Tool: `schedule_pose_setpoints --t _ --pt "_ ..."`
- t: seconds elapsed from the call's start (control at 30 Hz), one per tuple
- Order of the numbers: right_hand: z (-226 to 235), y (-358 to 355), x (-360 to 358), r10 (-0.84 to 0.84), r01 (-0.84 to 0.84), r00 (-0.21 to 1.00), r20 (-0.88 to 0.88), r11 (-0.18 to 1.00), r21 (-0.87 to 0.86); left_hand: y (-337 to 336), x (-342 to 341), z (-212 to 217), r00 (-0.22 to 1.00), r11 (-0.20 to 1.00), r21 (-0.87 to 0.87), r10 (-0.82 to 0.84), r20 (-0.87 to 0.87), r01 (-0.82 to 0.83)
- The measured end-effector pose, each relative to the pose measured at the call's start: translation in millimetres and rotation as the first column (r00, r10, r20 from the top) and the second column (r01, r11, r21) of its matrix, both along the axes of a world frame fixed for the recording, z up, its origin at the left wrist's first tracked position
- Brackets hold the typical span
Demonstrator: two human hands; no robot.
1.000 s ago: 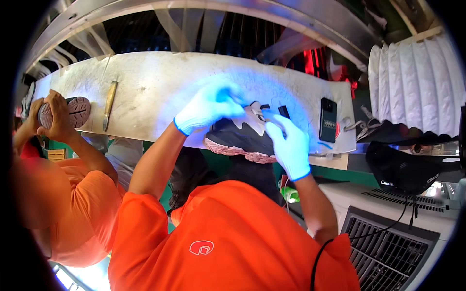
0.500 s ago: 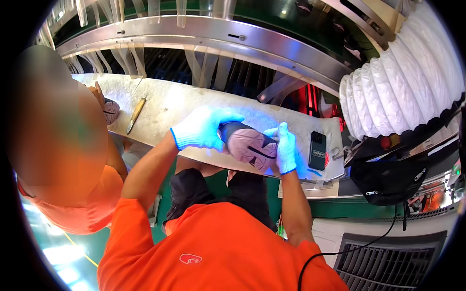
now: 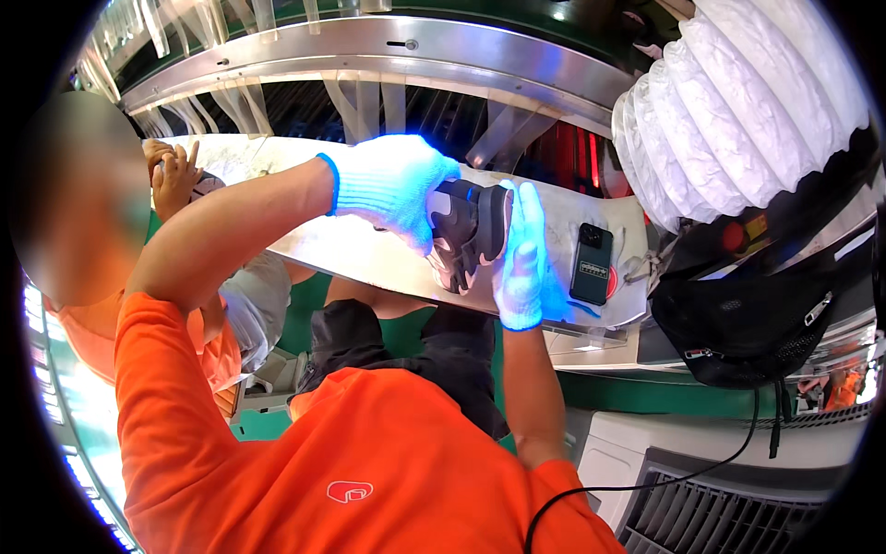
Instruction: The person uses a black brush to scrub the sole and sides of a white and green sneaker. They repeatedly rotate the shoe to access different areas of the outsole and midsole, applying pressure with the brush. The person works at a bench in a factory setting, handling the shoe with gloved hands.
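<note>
My left hand [image 3: 392,189], in a white glove with a blue cuff, is closed on a dark grey shoe [image 3: 454,222] with a pale pinkish sole. The shoe is tilted above the pale work table, and the glove covers part of it. On the shoe's other side, my right hand [image 3: 520,263], gloved the same way, is upright with its fingers stretched out. Its palm faces the shoe and seems to touch it.
A black phone [image 3: 591,263] lies on the table [image 3: 623,212] to the right. Beyond are a metal rail [image 3: 369,42] with clear strips and a white ribbed duct [image 3: 729,120]. A black bag [image 3: 748,328] hangs at right. Another person's hands [image 3: 173,177] are at far left.
The shoe has turned from showing its sole to showing its dark upper. My left arm has swung up and across. My right fingers have straightened. The yellow-handled knife is out of sight.
</note>
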State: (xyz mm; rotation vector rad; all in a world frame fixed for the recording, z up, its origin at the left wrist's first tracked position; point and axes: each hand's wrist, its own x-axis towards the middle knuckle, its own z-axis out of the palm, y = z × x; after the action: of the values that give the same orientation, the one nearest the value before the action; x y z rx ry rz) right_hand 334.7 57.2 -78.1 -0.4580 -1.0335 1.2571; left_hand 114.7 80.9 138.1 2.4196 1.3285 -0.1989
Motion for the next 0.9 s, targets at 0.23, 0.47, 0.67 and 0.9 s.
schedule_pose_setpoints --t 0.23,0.47,0.67,0.9 --pt "47.9 -2.6 7.6 0.165 -0.165 0.983 0.085 0.986 -0.006 3.1 7.3 15.0 0.999 0.996 -0.083 0.031 0.008 -0.03" --pt "48.6 23.4 -8.8 0.038 -0.068 0.985 0.169 0.982 0.178 10.6 1.8 -0.4 0.995 0.993 -0.066 0.097 0.026 -0.095" --pt "20.9 -9.1 -17.5 -0.178 0.189 0.981 -0.08 0.966 0.174 -1.5 11.4 10.1 0.995 0.993 0.067 -0.093 0.021 0.092" --pt "3.5 -22.6 -2.9 -0.137 0.088 0.983 0.122 0.937 0.339 -8.1 -11.8 -4.9 0.995 0.992 -0.072 -0.101 0.015 0.102"
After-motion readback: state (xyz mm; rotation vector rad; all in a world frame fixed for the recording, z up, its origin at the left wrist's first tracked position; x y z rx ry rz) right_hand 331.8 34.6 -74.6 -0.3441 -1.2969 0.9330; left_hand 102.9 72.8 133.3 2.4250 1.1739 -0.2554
